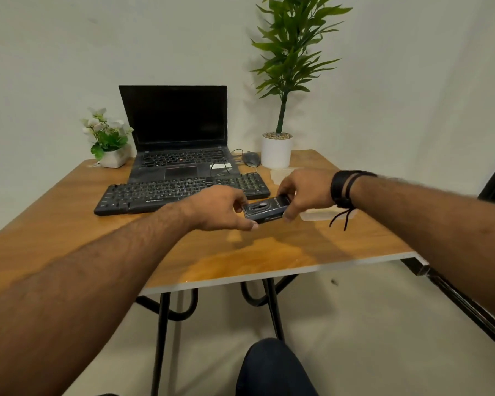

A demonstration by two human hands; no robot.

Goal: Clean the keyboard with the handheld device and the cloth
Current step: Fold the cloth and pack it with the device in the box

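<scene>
At the left of the frame a small pot of white flowers [107,138] is sitting on the wooden table [69,224], beside an open laptop [177,135] with a dark screen. Below the laptop, the black keyboard [180,192] is lying across the middle of the frame. Just right of centre, the left hand [220,208] is gripping the near end of a small black box [266,210], and the right hand [306,192] is gripping its far end, fingers curled round it, just in front of the keyboard. A pale cloth [320,215] is lying under the right wrist. Toward the upper right, a mouse [251,159] and a tall potted plant [280,110] are standing.
</scene>
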